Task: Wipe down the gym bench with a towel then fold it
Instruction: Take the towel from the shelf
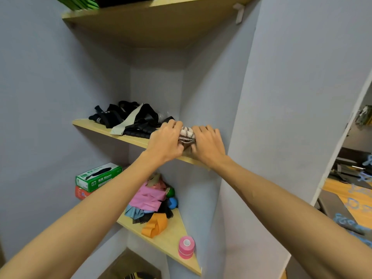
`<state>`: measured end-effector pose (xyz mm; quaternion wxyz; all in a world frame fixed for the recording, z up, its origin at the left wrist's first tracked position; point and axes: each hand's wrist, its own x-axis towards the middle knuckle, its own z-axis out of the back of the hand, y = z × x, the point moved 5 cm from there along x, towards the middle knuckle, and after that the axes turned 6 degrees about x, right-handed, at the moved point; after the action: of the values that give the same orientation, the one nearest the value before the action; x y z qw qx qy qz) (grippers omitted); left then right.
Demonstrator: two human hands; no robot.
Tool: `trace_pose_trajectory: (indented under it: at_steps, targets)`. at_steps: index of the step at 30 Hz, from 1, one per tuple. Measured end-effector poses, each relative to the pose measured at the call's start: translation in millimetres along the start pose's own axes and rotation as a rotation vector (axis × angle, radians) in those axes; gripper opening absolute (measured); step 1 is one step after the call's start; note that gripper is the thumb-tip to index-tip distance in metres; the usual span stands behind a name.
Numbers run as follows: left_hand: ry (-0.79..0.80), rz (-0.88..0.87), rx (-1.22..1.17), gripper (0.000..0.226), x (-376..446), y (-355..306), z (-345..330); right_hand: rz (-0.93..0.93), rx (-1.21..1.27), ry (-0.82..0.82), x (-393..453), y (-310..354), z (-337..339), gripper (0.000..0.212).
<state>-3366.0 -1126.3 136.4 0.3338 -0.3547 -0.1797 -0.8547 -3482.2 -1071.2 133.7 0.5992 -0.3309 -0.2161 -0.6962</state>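
A folded towel (187, 135), striped white and brown, sits at the right end of the middle wooden corner shelf (128, 137). My left hand (166, 140) grips its left side with fingers curled over the top. Its right side is gripped the same way by my right hand (207, 143). Both arms reach up and forward to the shelf. Most of the towel is hidden between my hands. No gym bench is plainly in view.
Black straps and gloves (128, 119) lie left of the towel on the same shelf. The lower shelf (173, 234) holds a green glove box (98, 176), pink and orange bands (149, 198), balls and a pink tape roll (186, 247). Grey walls close in on both sides; a doorway opens at right.
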Motion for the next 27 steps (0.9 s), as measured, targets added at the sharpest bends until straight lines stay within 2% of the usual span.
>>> trace_pose_trajectory:
  at_steps: [2,4,8,11,14,20,27]
  targets:
    - [0.028,-0.046,0.241,0.061,-2,-2,5,0.010,-0.002,0.046,-4,3,11,0.027]
    - [0.011,-0.085,0.329,0.060,-4,-6,16,0.022,0.022,0.092,-10,5,23,0.029]
    - [0.004,-0.127,0.245,0.033,-11,-18,43,0.058,0.138,0.117,-29,5,51,0.035]
    - [0.029,-0.113,0.160,0.030,-23,-31,63,0.117,0.281,0.109,-52,4,76,0.056]
    - [0.046,-0.092,0.101,0.032,-40,-46,81,0.226,0.272,0.065,-85,5,103,0.067]
    - [0.115,-0.108,-0.046,0.047,-90,-85,119,0.276,0.193,0.009,-163,16,166,0.048]
    - [0.109,-0.290,-0.266,0.034,-170,-158,177,0.244,0.186,-0.122,-267,17,243,0.039]
